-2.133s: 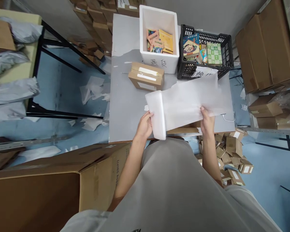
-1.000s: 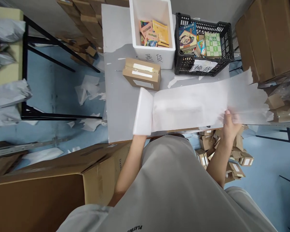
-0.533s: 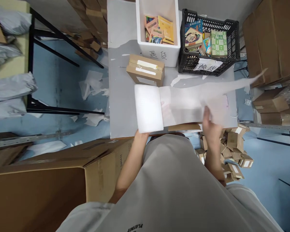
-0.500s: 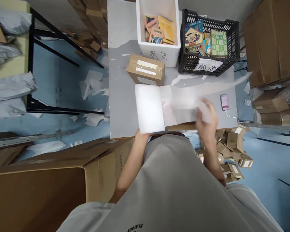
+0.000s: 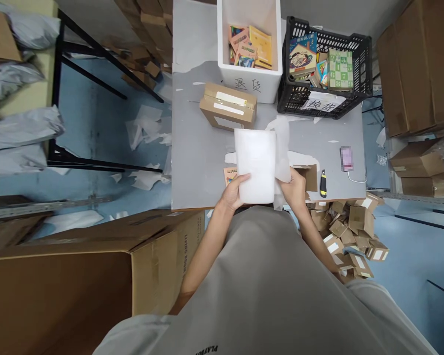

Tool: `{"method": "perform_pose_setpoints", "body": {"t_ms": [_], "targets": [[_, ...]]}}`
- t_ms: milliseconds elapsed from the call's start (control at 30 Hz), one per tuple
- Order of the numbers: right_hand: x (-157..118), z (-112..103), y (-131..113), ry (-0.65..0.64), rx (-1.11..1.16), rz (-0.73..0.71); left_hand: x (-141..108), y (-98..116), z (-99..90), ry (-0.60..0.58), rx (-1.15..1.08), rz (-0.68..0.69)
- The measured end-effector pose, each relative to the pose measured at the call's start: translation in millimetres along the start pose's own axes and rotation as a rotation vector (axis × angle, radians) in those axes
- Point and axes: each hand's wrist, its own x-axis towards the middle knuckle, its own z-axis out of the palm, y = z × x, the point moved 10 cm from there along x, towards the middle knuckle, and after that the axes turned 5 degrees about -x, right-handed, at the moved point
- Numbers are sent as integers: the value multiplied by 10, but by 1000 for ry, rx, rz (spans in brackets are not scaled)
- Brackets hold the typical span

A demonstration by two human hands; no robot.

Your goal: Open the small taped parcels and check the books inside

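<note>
A flat packet wrapped in white foam sheet is held over the table's near edge. My left hand grips its lower left side, thumb on top. At its right side my right hand pinches the loose, see-through end of the foam sheet. What lies inside the wrapping is hidden. Part of an orange booklet shows on the table beside my left hand. Right of my right hand lie a small open cardboard box and a yellow-and-black utility knife.
Behind the packet stands a closed cardboard box. A white bin and a black crate, both with books inside, are at the back. A phone on a cable lies at the right. Below left is a large open carton.
The long foam strip stretched to the right is now mostly wound around the packet. The packet has shifted right, and my right hand has come in left, close to it.
</note>
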Motion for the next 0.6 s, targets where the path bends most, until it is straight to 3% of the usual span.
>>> {"method": "perform_pose_setpoints", "body": {"t_ms": [67, 167, 200, 267, 367, 433, 500, 600], "targets": [[2, -68, -23, 22, 46, 5, 41, -3, -18, 41, 35, -7], [-20, -85, -121, -26, 208, -14, 24, 190, -51, 138, 167, 156], [-33, -68, -158, -56, 247, -22, -9, 266, -16, 135, 200, 217], [-58, -25, -207, -106, 277, -29, -86, 354, 165, 10, 221, 280], [-84, 48, -221, -158, 260, -30, -223, 317, 531, -314, 251, 218], [-96, 76, -226, -181, 245, -42, -301, 236, 651, -446, 298, 137], [-107, 68, -237, -188, 227, -59, -338, 152, 646, -472, 287, 49], [-135, 32, -256, -192, 163, -73, -367, 50, 525, -373, 201, -56]]}}
